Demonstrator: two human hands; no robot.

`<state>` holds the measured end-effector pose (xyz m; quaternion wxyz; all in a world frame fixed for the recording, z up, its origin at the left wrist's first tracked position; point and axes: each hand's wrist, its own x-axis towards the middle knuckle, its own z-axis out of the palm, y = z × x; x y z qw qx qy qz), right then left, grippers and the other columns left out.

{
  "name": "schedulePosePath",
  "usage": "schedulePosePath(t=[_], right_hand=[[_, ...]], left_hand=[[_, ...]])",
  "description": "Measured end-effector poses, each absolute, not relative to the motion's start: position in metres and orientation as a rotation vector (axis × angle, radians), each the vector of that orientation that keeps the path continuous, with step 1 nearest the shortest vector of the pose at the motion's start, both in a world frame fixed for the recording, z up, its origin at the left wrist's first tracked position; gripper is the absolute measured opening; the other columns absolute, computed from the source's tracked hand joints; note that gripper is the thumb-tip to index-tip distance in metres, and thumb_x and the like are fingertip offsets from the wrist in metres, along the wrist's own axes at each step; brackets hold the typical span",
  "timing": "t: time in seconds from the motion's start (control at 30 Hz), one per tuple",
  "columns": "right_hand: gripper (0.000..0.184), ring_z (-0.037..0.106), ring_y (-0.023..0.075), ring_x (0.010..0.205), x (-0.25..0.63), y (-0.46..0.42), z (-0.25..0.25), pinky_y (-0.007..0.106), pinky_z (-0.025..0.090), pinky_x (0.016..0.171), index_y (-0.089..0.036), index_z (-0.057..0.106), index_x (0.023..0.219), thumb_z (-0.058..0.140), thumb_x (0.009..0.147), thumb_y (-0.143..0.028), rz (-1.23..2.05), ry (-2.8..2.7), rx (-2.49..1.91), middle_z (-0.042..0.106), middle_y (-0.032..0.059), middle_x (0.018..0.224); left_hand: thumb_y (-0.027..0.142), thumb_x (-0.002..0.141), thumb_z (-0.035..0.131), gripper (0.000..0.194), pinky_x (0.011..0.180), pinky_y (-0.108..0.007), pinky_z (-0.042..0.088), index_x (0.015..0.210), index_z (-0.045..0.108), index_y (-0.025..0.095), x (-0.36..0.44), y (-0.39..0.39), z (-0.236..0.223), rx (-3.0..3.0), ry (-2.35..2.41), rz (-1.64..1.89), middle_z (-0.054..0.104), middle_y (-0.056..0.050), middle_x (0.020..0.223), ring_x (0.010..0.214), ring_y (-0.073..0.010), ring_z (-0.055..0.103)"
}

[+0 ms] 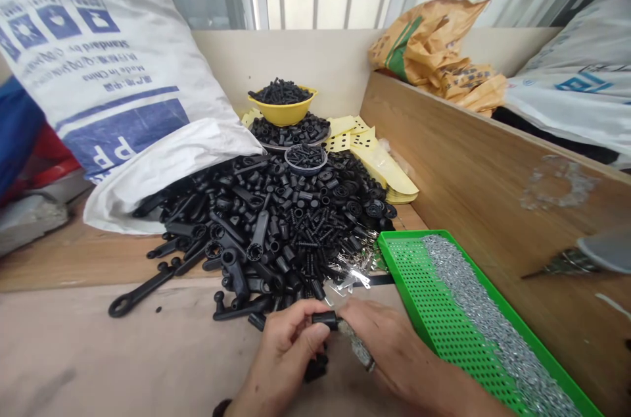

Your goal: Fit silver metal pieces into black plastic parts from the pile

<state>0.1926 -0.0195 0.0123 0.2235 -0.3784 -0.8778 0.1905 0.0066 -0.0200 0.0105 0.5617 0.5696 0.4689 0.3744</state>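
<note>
A short black plastic cylinder (325, 319) lies level between my two hands, just in front of the heap. My left hand (290, 344) pinches its left end between thumb and fingers. At its other end, my right hand (382, 341) is closed with the fingertips curled over it. A greyish, worn wrapping or object (359, 346) shows along the right thumb; I cannot tell which. Below the hands sit more black pieces (315, 367), partly hidden by the left hand. Beyond the fingers, thin shiny metal strips (352, 277) lie at the heap's edge.
A large heap of black plastic parts (266, 220) spills from a white woven sack (133, 75). Behind it stand a yellow basket (283, 114) and a small bowl (305, 169) of parts. To the right, a green tray (419, 298) holds small metal pieces beside a wooden board (473, 160).
</note>
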Motion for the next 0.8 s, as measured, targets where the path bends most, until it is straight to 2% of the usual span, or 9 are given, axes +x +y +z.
schedulePosePath(t=[0.2, 0.37, 0.43, 0.53, 0.63, 0.7, 0.8], right_hand=[[0.024, 0.059, 0.0176, 0.072, 0.189, -0.022, 0.026, 0.027, 0.048, 0.066, -0.02, 0.053, 0.088, 0.033, 0.082, -0.009, 0.914, -2.234, -1.147, 0.064, 0.0039, 0.08], [0.024, 0.057, 0.0162, 0.07, 0.19, -0.023, 0.022, 0.024, 0.046, 0.061, -0.021, 0.046, 0.069, 0.036, 0.09, -0.019, 1.185, -2.065, -1.199, 0.058, -0.0004, 0.07], [0.021, 0.057, 0.0166, 0.07, 0.191, -0.023, 0.019, 0.026, 0.048, 0.063, -0.021, 0.049, 0.075, 0.034, 0.089, -0.016, 1.107, -2.112, -1.194, 0.06, 0.0007, 0.072], [0.02, 0.058, 0.0194, 0.069, 0.192, -0.023, 0.014, 0.031, 0.049, 0.064, -0.018, 0.053, 0.088, 0.035, 0.081, -0.011, 0.76, -2.291, -1.097, 0.062, 0.0058, 0.077], [0.027, 0.058, 0.0229, 0.072, 0.192, -0.022, 0.008, 0.036, 0.05, 0.067, -0.016, 0.054, 0.087, 0.037, 0.07, -0.005, 0.417, -2.449, -0.994, 0.062, 0.0093, 0.078], [0.031, 0.058, 0.0236, 0.075, 0.191, -0.021, 0.007, 0.037, 0.049, 0.07, -0.016, 0.055, 0.086, 0.036, 0.066, -0.002, 0.342, -2.472, -0.985, 0.062, 0.0098, 0.079], [0.03, 0.057, 0.0228, 0.074, 0.19, -0.019, 0.009, 0.035, 0.049, 0.067, -0.015, 0.054, 0.09, 0.034, 0.07, -0.004, 0.431, -2.4, -1.003, 0.061, 0.0093, 0.079]], left_hand=[[0.023, 0.087, 0.053, 0.015, 0.066, -0.023, 0.049, 0.093, 0.067, 0.02, 0.002, -0.022, 0.011, 1.825, 1.126, 0.963, 0.072, -0.004, 0.084, 0.071, -0.0179, 0.065], [0.013, 0.087, 0.051, 0.018, 0.069, -0.021, 0.049, 0.098, 0.063, 0.019, 0.0, -0.022, 0.012, 2.038, 0.974, 1.045, 0.07, -0.005, 0.086, 0.076, -0.0168, 0.064], [0.014, 0.086, 0.051, 0.017, 0.068, -0.022, 0.048, 0.097, 0.064, 0.019, 0.0, -0.022, 0.014, 2.041, 0.976, 1.027, 0.069, -0.005, 0.084, 0.074, -0.017, 0.063], [0.021, 0.087, 0.052, 0.016, 0.063, -0.023, 0.047, 0.092, 0.066, 0.019, 0.0, -0.021, 0.014, 1.861, 1.064, 0.917, 0.067, -0.003, 0.073, 0.065, -0.016, 0.06], [0.031, 0.085, 0.054, 0.019, 0.054, -0.022, 0.046, 0.089, 0.068, 0.018, 0.003, -0.02, 0.01, 1.506, 1.064, 0.838, 0.061, 0.0, 0.062, 0.055, -0.0139, 0.056], [0.037, 0.08, 0.06, 0.024, 0.049, -0.021, 0.044, 0.088, 0.067, 0.016, 0.006, -0.02, 0.007, 1.256, 1.035, 0.833, 0.06, 0.0, 0.061, 0.052, -0.0124, 0.053], [0.04, 0.072, 0.069, 0.03, 0.048, -0.02, 0.043, 0.085, 0.066, 0.014, 0.01, -0.019, 0.004, 1.028, 0.998, 0.869, 0.061, 0.0, 0.064, 0.051, -0.0106, 0.053]])
